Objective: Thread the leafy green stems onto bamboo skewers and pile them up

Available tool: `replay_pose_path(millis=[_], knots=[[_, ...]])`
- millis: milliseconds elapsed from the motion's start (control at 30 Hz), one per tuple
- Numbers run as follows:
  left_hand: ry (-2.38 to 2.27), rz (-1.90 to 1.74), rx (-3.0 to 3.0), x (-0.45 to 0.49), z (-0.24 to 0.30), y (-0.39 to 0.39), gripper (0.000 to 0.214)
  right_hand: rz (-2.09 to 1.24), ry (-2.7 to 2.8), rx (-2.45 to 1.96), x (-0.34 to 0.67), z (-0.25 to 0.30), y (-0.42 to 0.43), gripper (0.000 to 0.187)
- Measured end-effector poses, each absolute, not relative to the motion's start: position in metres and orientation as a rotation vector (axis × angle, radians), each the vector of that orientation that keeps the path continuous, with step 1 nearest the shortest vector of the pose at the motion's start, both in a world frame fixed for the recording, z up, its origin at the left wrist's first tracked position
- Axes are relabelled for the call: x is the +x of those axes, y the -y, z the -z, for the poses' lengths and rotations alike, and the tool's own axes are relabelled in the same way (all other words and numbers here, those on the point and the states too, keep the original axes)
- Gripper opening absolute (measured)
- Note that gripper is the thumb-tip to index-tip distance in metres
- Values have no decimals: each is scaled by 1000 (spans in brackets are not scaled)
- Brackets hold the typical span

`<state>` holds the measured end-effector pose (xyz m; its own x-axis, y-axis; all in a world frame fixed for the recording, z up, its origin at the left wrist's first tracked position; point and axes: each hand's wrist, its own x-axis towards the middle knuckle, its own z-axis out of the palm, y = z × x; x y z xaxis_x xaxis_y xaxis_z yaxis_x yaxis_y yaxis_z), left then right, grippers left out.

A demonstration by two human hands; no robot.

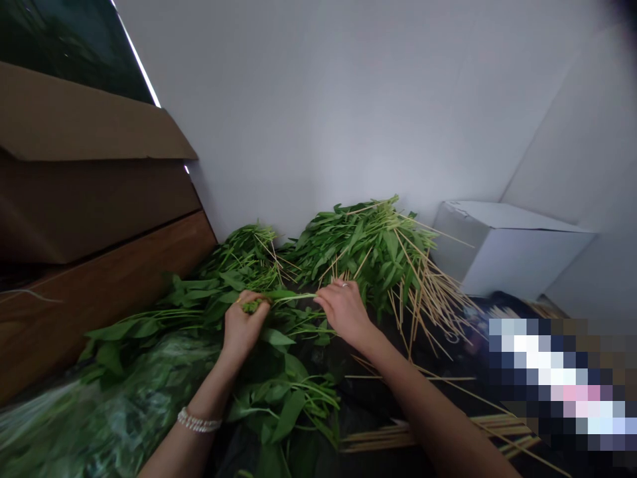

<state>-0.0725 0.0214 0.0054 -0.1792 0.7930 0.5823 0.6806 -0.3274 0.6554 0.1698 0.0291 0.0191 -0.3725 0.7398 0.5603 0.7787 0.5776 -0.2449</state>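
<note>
My left hand (pixel 242 323) is closed round a small folded bunch of green leafy stems (pixel 279 297) held just above the heap. My right hand (pixel 343 307), a ring on one finger, pinches the other end of the same stems. A pearl bracelet (pixel 198 421) sits on my left wrist. Below and around both hands lies a wide pile of loose leafy greens (pixel 279 398). Behind my right hand stands a mound of greens threaded on thin bamboo skewers (pixel 378 249), their bare ends fanning out to the right.
A cardboard box (pixel 89 172) rests on a wooden ledge (pixel 99 292) at the left. A white box (pixel 507 249) sits at the back right against the white wall. Loose bamboo skewers (pixel 398 435) lie on the dark surface near my right forearm. Clear plastic-wrapped greens (pixel 99 411) lie lower left.
</note>
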Motion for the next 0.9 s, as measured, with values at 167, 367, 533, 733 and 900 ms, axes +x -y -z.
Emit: replay_pose_path(millis=[167,367,533,733,900], knots=[[-1819,-1801,1457,-93,-7,-31,20,-176,2126,-1313,177,-17,-37,20],[-1770,-1781,1549,-80,-16,-21,18,-253,2113,-1405,179,-20,-35,23],[-1813,-1730,1896,-73,-15,-13,19,-188,2157,-1419,173,-21,-31,22],[-1610,-1406,2537,-65,-4,-13,22,-127,2242,-1340,165,-16,-27,21],[-1642,-1158,2721,-63,2,-15,25,-92,2300,-1259,161,-16,-24,17]])
